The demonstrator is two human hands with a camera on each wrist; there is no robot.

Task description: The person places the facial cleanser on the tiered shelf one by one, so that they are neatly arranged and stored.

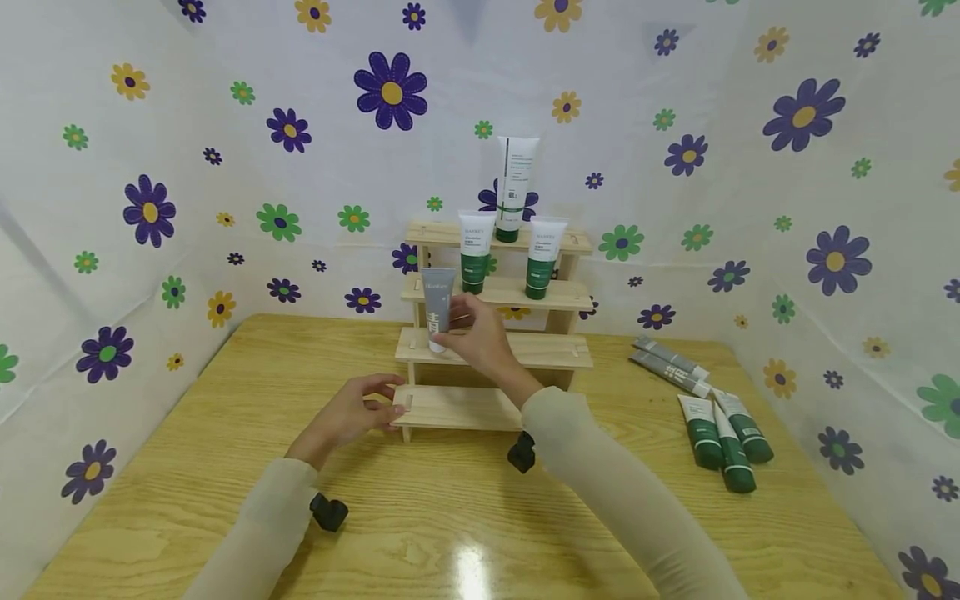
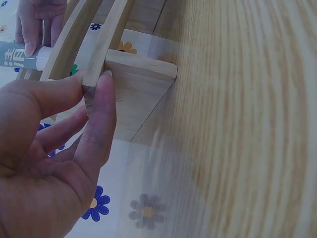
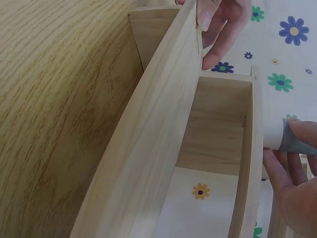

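Note:
My right hand (image 1: 483, 340) pinches a grey squeeze tube (image 1: 437, 293) near its lower part. The tube stands cap down at the left end of the second-lowest step of a wooden tiered display rack (image 1: 465, 407). In the right wrist view its white cap (image 3: 272, 134) meets the edge of that step. With thumb and fingers, my left hand (image 2: 59, 144) holds the left end of the lowest board (image 2: 101, 54). Two white-and-green tubes (image 1: 475, 250) (image 1: 544, 258) stand on the step above, and a taller white tube (image 1: 516, 179) stands on the top step.
On the table's right side lie grey tubes (image 1: 667, 371), with several white-and-green tubes (image 1: 701, 429) in front of them. A flower-patterned cloth (image 1: 330, 158) walls in the back and sides of the wooden table (image 1: 420, 517).

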